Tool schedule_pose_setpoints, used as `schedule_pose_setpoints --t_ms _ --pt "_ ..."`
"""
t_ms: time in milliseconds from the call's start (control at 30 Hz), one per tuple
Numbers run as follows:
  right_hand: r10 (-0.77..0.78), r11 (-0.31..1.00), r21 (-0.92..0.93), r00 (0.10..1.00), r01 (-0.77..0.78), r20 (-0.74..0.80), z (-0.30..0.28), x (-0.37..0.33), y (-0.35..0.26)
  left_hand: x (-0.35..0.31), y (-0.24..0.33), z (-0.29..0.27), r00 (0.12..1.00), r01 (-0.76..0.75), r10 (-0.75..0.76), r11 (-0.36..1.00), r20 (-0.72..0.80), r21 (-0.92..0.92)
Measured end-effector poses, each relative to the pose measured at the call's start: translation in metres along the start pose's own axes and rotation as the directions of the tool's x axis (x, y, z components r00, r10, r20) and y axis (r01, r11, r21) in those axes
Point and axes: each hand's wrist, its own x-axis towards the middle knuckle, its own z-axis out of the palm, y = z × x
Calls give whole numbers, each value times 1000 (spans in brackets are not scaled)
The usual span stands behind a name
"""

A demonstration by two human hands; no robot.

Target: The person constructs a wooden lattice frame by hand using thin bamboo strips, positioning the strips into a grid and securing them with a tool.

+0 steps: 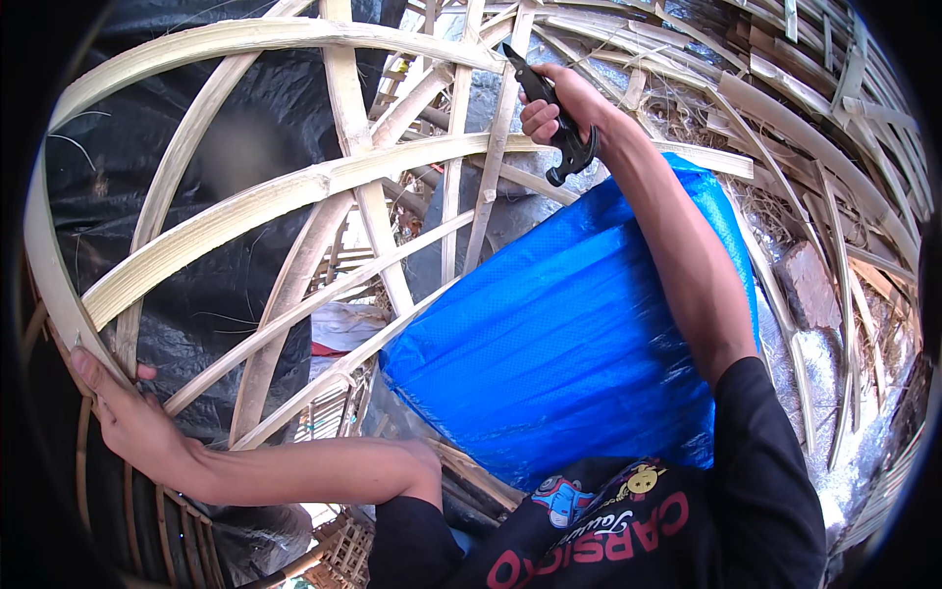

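My right hand is closed round a black claw hammer, its clawed head toward me and its handle end pointing up and away. The hammer is beside the right part of a woven frame of pale bamboo strips. At far left my left hand grips a wide curved bamboo strip, thumb on its near face and a fingertip showing behind it. Long bent strips arch from that side toward the right, crossing several straighter slats.
A blue plastic sheet covers the area before my body. Black plastic sheeting hangs behind the frame at left. At right are loose bamboo strips, a brick-like block and shiny silvery sheeting. A woven basket piece sits low.
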Motion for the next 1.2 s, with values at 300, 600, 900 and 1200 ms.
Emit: schedule_pose_setpoints --t_ms 300,600,900,1200 --pt "-60 998 -26 995 62 76 -9 7 -10 -1 2 -2 1000 3 -3 1000 18 -12" --pt "-55 996 -68 998 57 34 -3 9 -2 -4 5 -3 1000 -5 5 1000 1 -12" --pt "-49 995 -85 999 48 -7 -1 7 3 -7 8 -3 1000 -9 9 1000 -19 7" --pt "-106 994 16 993 107 -44 7 7 16 -11 12 0 999 -41 41 999 -28 6"
